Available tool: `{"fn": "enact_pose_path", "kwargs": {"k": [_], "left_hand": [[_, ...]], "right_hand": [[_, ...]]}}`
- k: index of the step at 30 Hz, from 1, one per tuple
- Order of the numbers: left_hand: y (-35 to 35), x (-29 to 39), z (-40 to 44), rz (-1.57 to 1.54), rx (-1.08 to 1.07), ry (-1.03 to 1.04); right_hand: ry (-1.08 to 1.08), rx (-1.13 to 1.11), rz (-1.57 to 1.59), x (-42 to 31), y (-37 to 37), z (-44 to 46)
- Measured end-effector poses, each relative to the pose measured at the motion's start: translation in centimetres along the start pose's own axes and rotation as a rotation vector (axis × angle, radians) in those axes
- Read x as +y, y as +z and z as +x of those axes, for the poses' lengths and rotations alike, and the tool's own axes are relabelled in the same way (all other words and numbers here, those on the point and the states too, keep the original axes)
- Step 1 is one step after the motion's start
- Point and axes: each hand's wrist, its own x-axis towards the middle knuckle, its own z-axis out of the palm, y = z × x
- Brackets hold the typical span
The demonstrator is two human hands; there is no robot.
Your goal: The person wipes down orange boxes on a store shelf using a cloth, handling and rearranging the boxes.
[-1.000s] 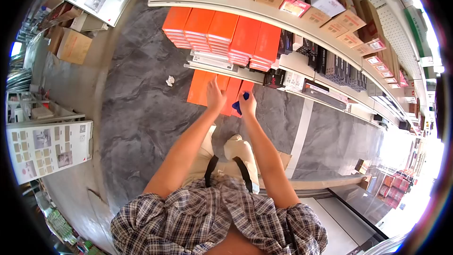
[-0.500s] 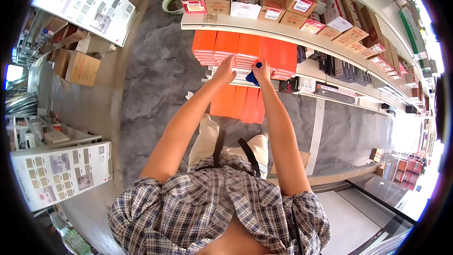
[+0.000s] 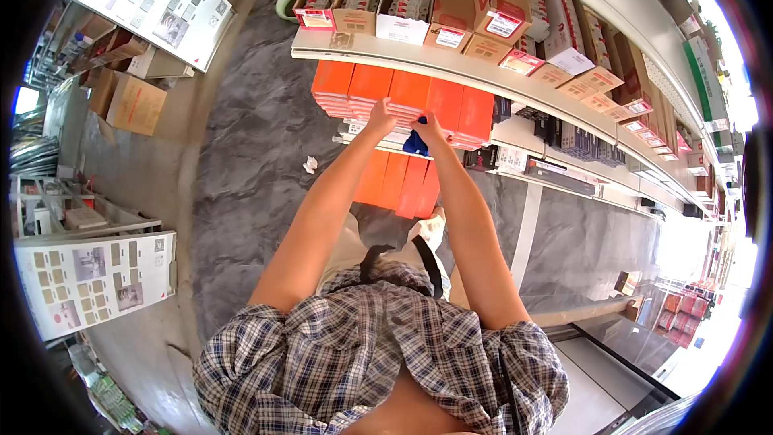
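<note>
My left hand (image 3: 382,119) reaches to the front of the stacked orange boxes (image 3: 409,90) on the lower shelf. Its thumb and forefinger are apart, touching or very near the box edges; the other fingers are mostly hidden. Just to its right, my right hand (image 3: 432,130) is closed on a dark blue cloth (image 3: 416,142), which hangs below the fingers against the box fronts. More orange boxes (image 3: 396,181) stand upright beneath this shelf, between my forearms and in front of my legs.
Above the boxes juts a white shelf edge (image 3: 354,47) bearing open cardboard cartons (image 3: 407,18) of small packs. Dark boxes (image 3: 584,145) line the lower shelf at right. A crumpled white paper (image 3: 310,164) lies on the grey floor (image 3: 258,129). Display boards (image 3: 97,278) stand at left.
My view has shifted, so the shelves sit slightly lower and further left. Both hands stay at the orange boxes, and the blue cloth remains in my right hand.
</note>
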Motion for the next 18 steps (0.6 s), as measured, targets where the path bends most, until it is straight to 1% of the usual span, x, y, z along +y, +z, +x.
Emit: {"fn": "enact_pose_path", "kwargs": {"k": [1,2,3,5,7,9,11,12,14,15,16,17,18], "left_hand": [[-0.4,0.6,0.1,0.001,0.005,-0.001],[-0.7,1.2,0.1,-0.195,-0.013,-0.124],[-1.0,1.4,0.0,-0.392,-0.034,-0.247],[0.2,-0.8,1.0,-0.406,-0.028,-0.225],[0.6,-1.0,0.7,-0.324,-0.039,-0.173],[0.8,-1.1,0.3,-0.348,-0.021,-0.174],[0.8,-1.1,0.0,-0.578,0.042,-0.198],[0.5,-0.4,-0.2,-0.578,0.042,-0.197],[-0.3,1.8,-1.0,-0.227,-0.014,-0.012],[0.3,2.0,-1.5,-0.225,-0.017,-0.014],[1.1,2.4,-2.1,-0.045,0.009,0.055],[1.8,2.8,-2.6,0.134,0.034,0.128],[2.8,2.2,-3.1,-0.097,-0.164,-0.063]], "right_hand": [[-0.034,0.019,0.049,-1.5,0.0,-0.6],[-0.04,-0.073,0.145,-2.7,-0.9,-1.3],[-0.038,-0.078,0.147,-4.3,-1.6,-2.1],[0.134,0.009,0.221,-5.9,-2.2,-3.5],[0.124,0.021,0.279,-4.9,-1.6,-3.5],[0.193,0.007,0.504,-4.4,-1.8,-3.8],[0.174,0.023,0.532,-4.3,-2.6,-4.3],[0.171,0.042,0.485,-4.4,-3.2,-4.6],[0.171,0.059,0.441,-5.4,-4.1,-6.1],[0.157,0.049,0.353,-6.2,-4.9,-7.5],[0.14,0.04,0.265,-6.9,-5.4,-8.6],[0.082,0.086,0.197,-5.5,-4.6,-8.9],[-0.11,0.139,0.185,-4.0,-2.8,-8.9]]}}
